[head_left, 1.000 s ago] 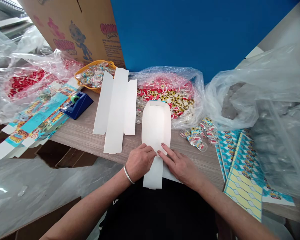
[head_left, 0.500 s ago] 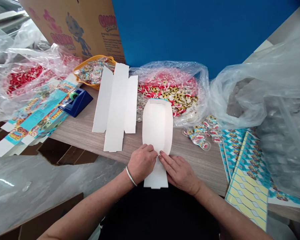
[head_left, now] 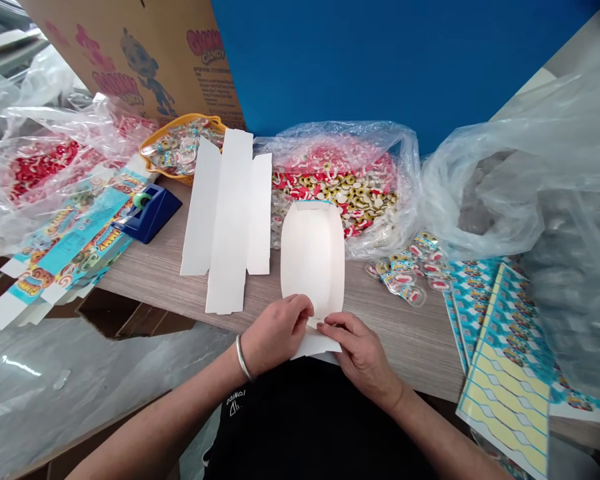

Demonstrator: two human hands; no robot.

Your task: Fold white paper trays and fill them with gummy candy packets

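A partly folded white cardboard box (head_left: pixel 307 257) stands before me at the table's front edge, with its inside facing up. Its far end and side walls are raised. My left hand (head_left: pixel 276 335) is closed, fingertips pinching at the near left corner of the box. My right hand (head_left: pixel 364 355) grips the near end flap from the right, thumb below and fingers over the fold. To the left of the box lie flat white unfolded cardboard blanks (head_left: pixel 229 227).
Behind are a clear bag of gummy candies (head_left: pixel 350 180) and an orange basket (head_left: pixel 153 163) of wrapped candies. Left: a blue tape dispenser (head_left: pixel 155 213) and printed cartons (head_left: pixel 65 247). Right: wrapped candies (head_left: pixel 403 273), sticker sheets (head_left: pixel 505 380) and a plastic bag (head_left: pixel 510 173).
The near end flap of the box has been bent upward at its fold. My right hand has shifted from lying flat on the flap to gripping it; my left hand stays at the corner.
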